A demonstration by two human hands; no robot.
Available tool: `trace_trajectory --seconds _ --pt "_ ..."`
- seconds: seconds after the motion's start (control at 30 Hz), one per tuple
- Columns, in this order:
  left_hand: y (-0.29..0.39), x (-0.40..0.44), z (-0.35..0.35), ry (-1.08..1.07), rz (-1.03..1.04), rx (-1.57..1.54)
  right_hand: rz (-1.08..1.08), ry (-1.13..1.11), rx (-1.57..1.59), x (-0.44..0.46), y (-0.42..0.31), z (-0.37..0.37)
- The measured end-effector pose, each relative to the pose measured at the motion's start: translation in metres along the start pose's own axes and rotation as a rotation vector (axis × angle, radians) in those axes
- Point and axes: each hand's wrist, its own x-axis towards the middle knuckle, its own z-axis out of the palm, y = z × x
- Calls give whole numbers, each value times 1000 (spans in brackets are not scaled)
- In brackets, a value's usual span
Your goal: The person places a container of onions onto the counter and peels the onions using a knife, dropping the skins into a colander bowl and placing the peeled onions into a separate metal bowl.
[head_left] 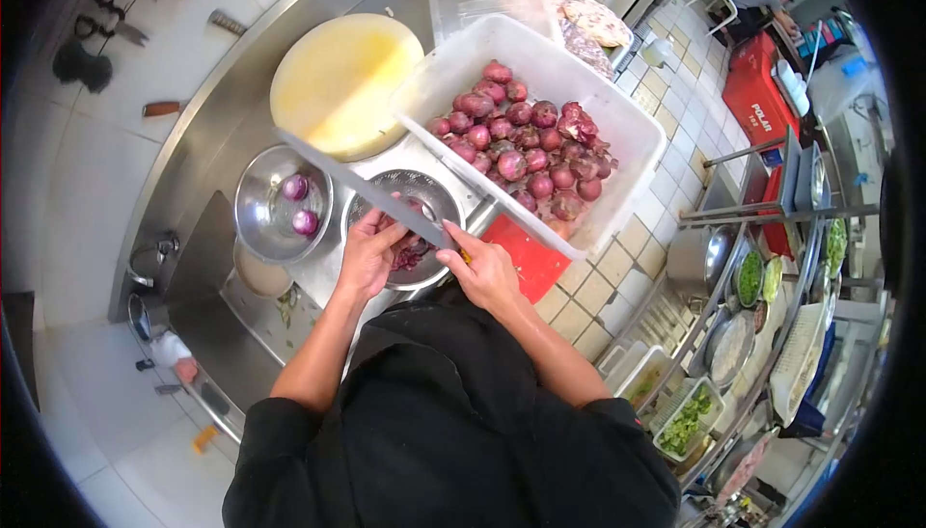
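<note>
A: The right hand [482, 266] is closed round the handle of the knife [359, 183], and the blade slants across the left hand's [369, 251] fingers!

B: And that left hand? Fingers curled right by the blade, but whether they pinch anything, I can't tell.

A: Under both hands sits the colander [429, 184], dark red pieces [413, 256] inside.

B: Onions [521, 163] galore in the tub [632, 190], beyond the right hand!

A: Two more [305, 222] in the bowl [253, 215], left of the left hand.

B: Round board [347, 75] beyond the hands, red board [540, 263] just right of the right hand.
</note>
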Motion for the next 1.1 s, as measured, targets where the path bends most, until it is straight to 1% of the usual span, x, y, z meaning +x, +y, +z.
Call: trace_trajectory --seconds 0.13,0.17,0.27,0.37,0.47,0.57,0.67,0.77,0.87,0.97,1.07,1.1 --pt "-2 -18 -11 89 0 54 -95 -11 -138 4 -9 27" --pt "-2 -23 -12 138 -17 55 -104 -31 -135 5 -8 32" --pt "-9 -30 -25 150 43 13 -108 -52 -149 2 -14 43" --pt "-13 -35 -39 117 52 28 -143 -37 -170 -1 -8 56" --pt "-18 -45 -46 137 68 33 -261 13 -161 -5 5 63" --pt "-13 -49 -55 118 16 37 -125 -88 -214 -10 19 56" --pt "-16 -53 -61 50 18 85 -144 -90 -206 -17 33 56" --pt "-18 -57 -56 57 -16 40 -117 -106 -244 -23 31 53" --pt "-29 -49 -57 141 50 54 -106 -86 -202 -25 16 53" --pt "-31 -42 -52 194 61 41 -130 -47 -215 -18 4 58" --pt "-36 -39 -57 192 127 60 -163 -6 -239 -13 6 64" --pt "-35 -41 -57 199 125 25 -156 -14 -242 -14 9 65"
